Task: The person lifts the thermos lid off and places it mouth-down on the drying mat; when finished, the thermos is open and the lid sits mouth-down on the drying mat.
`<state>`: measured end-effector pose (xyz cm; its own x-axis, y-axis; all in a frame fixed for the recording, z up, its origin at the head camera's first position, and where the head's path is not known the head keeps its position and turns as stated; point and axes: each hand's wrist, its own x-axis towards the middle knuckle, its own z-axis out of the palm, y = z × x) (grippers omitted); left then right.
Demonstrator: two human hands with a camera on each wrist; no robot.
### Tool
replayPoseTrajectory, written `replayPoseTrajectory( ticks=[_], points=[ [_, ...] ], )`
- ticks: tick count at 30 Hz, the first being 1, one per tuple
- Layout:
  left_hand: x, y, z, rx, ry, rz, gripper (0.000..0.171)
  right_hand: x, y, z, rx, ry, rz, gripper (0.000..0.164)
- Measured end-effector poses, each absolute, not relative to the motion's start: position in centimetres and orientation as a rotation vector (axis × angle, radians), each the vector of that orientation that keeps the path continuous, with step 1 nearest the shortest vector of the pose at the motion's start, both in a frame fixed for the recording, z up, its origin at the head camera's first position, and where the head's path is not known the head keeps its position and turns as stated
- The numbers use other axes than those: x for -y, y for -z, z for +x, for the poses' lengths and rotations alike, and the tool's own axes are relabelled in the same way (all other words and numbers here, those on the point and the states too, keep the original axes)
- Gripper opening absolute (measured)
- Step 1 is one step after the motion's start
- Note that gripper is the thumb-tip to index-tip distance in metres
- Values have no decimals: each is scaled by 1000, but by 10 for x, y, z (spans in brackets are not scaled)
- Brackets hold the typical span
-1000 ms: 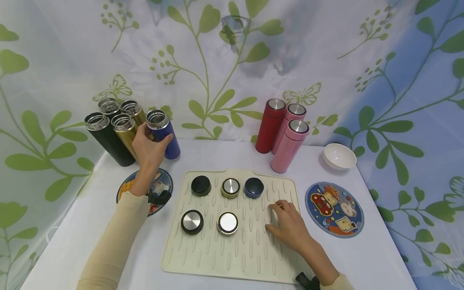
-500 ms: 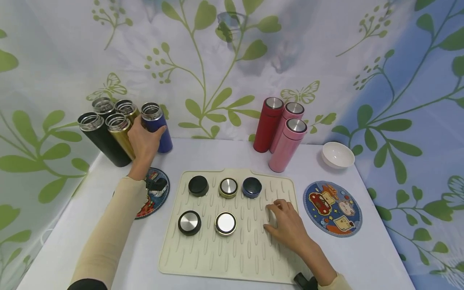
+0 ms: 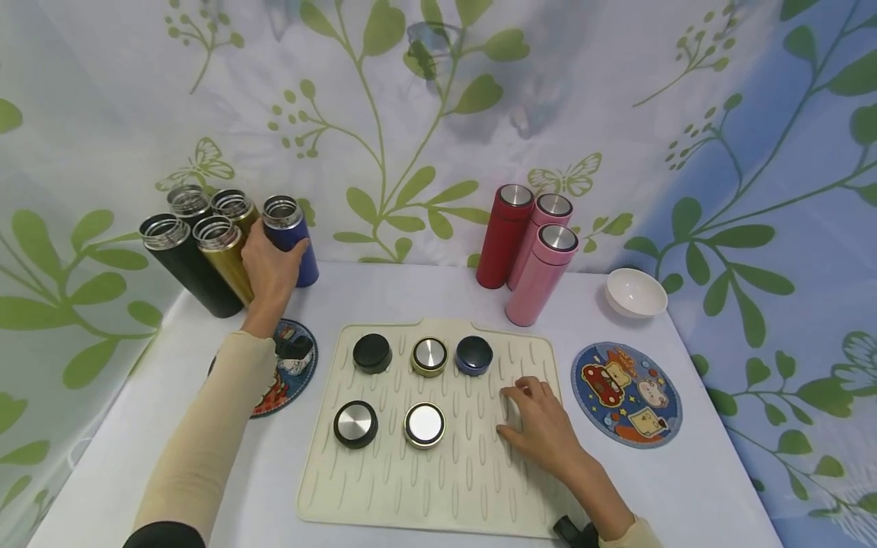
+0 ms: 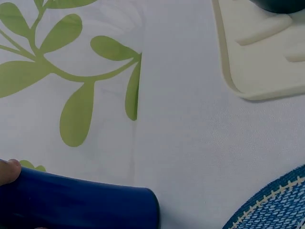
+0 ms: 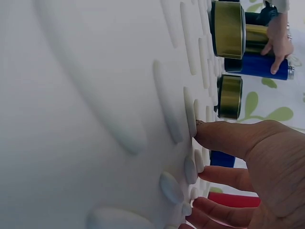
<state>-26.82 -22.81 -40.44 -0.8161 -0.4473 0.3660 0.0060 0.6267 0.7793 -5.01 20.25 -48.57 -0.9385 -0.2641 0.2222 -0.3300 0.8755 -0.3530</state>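
Observation:
My left hand [image 3: 269, 266] grips a dark blue bottle [image 3: 310, 268] at the back left, thumb on its right side. Its steel neck is uncapped and it looks upright on the table. In the left wrist view the lower body of the blue bottle [image 4: 86, 202] shows, with a fingertip on it. Beside it stand uncapped bottles: two gold ones [image 3: 231, 268] and two dark ones [image 3: 195, 270]. My right hand [image 3: 548, 434] rests on the cream ridged mat [image 3: 384, 487], fingers loosely bent, holding nothing. To its left lie a blue cap [image 3: 473, 355], gold caps [image 3: 429, 357] and black caps [image 3: 372, 353].
A capped red bottle [image 3: 503, 240] and two capped pink bottles [image 3: 538, 278] stand at the back right. A white bowl [image 3: 636, 294] is farther right. One round patterned placemat [image 3: 626, 394] lies right of the mat; another placemat [image 3: 298, 365] is partly under my left forearm.
My left hand and the blue bottle have shifted slightly back and left. The head view has also drifted a little. My right hand stays on the mat.

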Motion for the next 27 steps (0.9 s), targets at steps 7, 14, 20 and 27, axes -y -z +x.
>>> replayPoseTrajectory(
  ticks=[7, 14, 20, 27],
  points=[
    [226, 396, -271, 2449, 1044, 405, 86, -202, 485, -49, 2875, -582, 458, 53],
    [222, 390, -270, 2604, 803, 439, 90, -204, 488, -47, 2858, -587, 470, 53],
    [220, 394, -268, 2600, 737, 483, 87, -206, 490, -47, 2842, -601, 483, 54],
    [222, 394, -267, 2618, 729, 478, 94, -208, 491, -48, 2829, -640, 480, 54]
  ],
)
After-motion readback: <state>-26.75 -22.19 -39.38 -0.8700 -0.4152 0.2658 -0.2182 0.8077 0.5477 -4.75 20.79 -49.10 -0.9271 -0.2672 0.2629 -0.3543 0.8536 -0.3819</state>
